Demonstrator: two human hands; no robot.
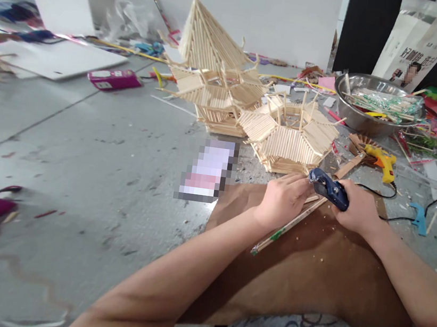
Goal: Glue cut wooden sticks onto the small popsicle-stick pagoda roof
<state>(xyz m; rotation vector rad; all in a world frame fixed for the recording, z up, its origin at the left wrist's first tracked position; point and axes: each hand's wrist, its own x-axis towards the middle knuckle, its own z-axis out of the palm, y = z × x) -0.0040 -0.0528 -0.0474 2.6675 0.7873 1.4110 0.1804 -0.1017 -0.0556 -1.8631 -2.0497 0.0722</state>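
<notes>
On the grey floor (81,167), a brown cardboard sheet (309,272) lies in front of the person, with both forearms reaching over it. At twelve o'clock from the hands stands a tall pagoda model of wooden sticks (208,71); a smaller hexagonal stick tier (292,138) sits just beyond the cardboard, near the hands. A steel bowl (374,106) of sticks lies at one o'clock, well apart. A yellow glue gun (382,161) rests at two o'clock, near the right hand.

The right hand (359,209) is closed around a blue glue gun (328,187), fingers wrapped on its grip, nozzle pointing toward ten o'clock. The left hand (281,201) is curled, fingers pressed together on a bundle of thin sticks (288,226) that runs across the cardboard from seven o'clock to one o'clock. The nozzle tip sits just beside the left fingertips; whether it touches the sticks cannot be told.
</notes>
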